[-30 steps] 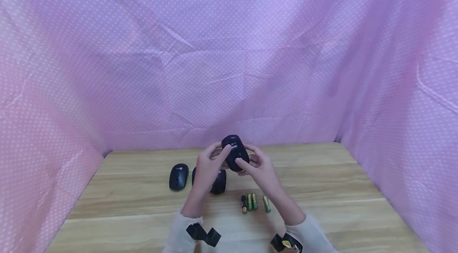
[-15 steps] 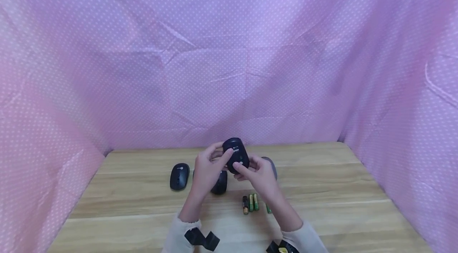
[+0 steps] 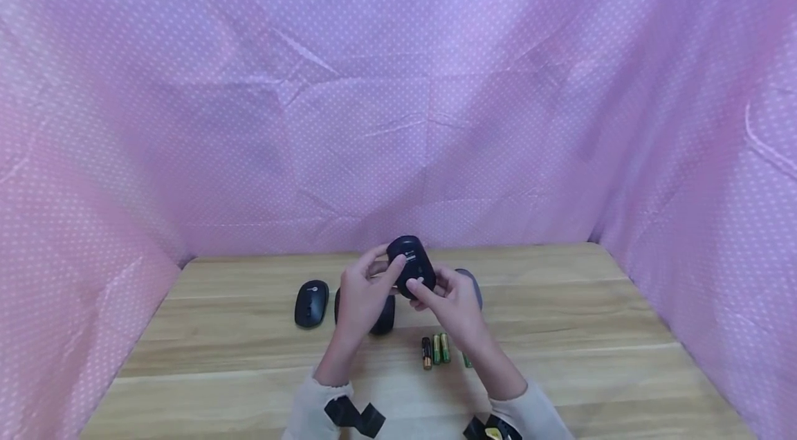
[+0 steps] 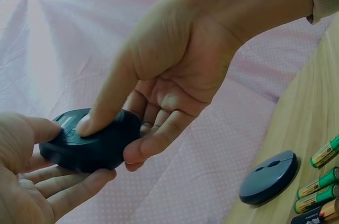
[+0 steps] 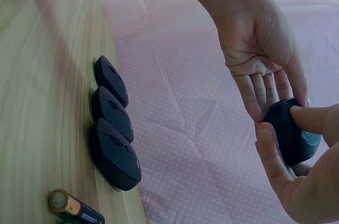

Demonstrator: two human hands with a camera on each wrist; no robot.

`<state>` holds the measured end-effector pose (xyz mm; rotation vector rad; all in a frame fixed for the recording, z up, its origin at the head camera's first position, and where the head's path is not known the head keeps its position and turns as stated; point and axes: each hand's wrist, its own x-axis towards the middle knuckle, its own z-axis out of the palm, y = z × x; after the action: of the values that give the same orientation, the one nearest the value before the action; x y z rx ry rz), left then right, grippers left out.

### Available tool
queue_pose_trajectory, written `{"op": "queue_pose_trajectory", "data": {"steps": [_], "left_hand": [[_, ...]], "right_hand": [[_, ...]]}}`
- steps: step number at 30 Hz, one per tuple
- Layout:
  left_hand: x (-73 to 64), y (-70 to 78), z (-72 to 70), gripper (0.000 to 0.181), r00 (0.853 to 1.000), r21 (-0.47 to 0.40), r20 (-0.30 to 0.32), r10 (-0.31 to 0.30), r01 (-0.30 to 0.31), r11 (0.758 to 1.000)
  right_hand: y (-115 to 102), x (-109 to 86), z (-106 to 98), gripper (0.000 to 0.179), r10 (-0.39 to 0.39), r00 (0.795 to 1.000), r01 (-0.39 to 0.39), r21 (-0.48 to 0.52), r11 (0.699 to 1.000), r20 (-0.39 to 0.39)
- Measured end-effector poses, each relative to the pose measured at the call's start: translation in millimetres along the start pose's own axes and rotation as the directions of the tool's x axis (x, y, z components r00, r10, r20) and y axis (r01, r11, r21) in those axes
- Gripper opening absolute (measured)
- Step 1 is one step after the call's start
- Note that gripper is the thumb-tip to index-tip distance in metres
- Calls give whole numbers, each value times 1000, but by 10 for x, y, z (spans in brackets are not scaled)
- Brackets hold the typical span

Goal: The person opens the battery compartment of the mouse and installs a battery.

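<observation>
A black computer mouse is held up over the table, its labelled underside facing up. My left hand grips its left side, thumb on the underside and fingers behind. On its lower right, my right hand pinches it, with the thumb pressed near a small light spot on the base. In the left wrist view the right thumb lies flat on the underside of the mouse. The right wrist view has both hands around the mouse, fingers supporting it from beneath.
Several batteries lie on the wooden table; the right forearm partly covers one. Black mice sit in a row at the left, partly behind the left arm. A grey mouse rests behind the right hand. Pink dotted cloth surrounds the table.
The right hand has shifted slightly down on the held mouse, and the grey mouse behind it has come into view. Both hands keep their grip; the last half second shows hardly any movement.
</observation>
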<state>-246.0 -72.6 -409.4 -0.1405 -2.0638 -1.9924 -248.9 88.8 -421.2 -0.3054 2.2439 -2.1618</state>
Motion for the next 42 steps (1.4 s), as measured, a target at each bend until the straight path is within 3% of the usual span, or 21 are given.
{"op": "queue_pose_trajectory", "data": {"steps": [6, 11, 16, 24, 31, 42], "left_hand": [[-28, -3, 53, 32, 1000, -84, 9, 15, -14, 996], [-55, 5, 108, 31, 999, -79, 27, 42, -40, 996], [-55, 7, 116, 32, 999, -78, 24, 45, -43, 996], [-39, 10, 73, 40, 1000, -83, 24, -4, 6, 997], [-24, 45, 32, 37, 999, -117, -29, -20, 16, 993], [83, -29, -58, 32, 987, -149, -138, -88, 67, 987]], "right_hand": [[-20, 8, 15, 30, 52, 997, -53, -21, 998, -58], [-26, 19, 22, 29, 52, 994, -53, -12, 999, -98], [-38, 12, 21, 26, 37, 994, -38, -12, 999, -100], [-53, 1, 14, 25, 38, 997, -38, -7, 999, -68], [-79, 11, 15, 32, 88, 995, -84, 74, 994, -50], [-71, -9, -9, 39, 57, 998, -54, 116, 992, -25]]}}
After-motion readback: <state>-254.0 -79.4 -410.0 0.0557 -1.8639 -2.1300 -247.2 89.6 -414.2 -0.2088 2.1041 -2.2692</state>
